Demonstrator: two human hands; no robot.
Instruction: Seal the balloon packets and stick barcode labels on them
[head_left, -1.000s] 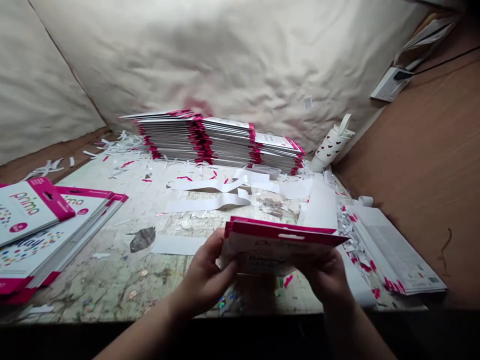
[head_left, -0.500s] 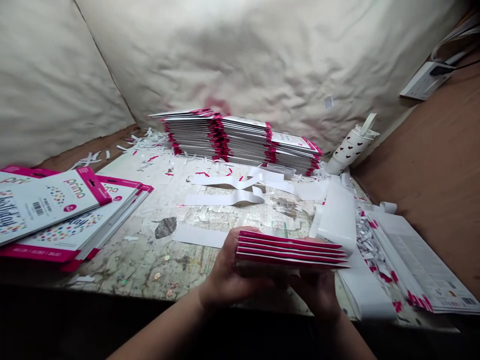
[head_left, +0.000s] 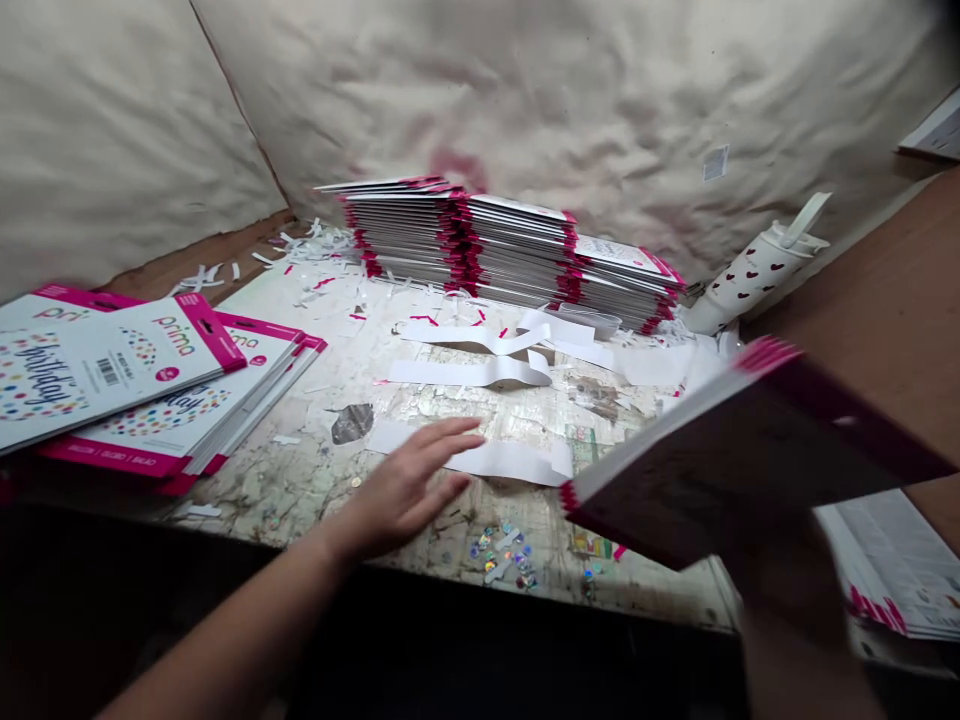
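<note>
Over the near part of the table, my left hand (head_left: 416, 485) is empty, fingers apart, above a white paper strip (head_left: 517, 462). My right hand (head_left: 784, 570), dark and partly hidden, grips a stack of packets (head_left: 750, 450) with pink ends, held tilted at the right. At the left lies a pile of white and pink packets (head_left: 135, 370) printed with "prima" and birthday lettering and coloured dots. Tall stacks of similar packets (head_left: 510, 245) stand along the back wall.
More white strips (head_left: 472, 372) and paper scraps (head_left: 322, 245) litter the worn tabletop (head_left: 300, 500). Shiny confetti (head_left: 510, 550) lies near its front edge. A white tumbler with hearts (head_left: 757, 275) leans at the back right. Further packets (head_left: 896, 560) lie at the right edge.
My left hand has let go of the packet stack and moved left. My right hand has carried the stack to the right and tilted it. The view has shifted slightly.
</note>
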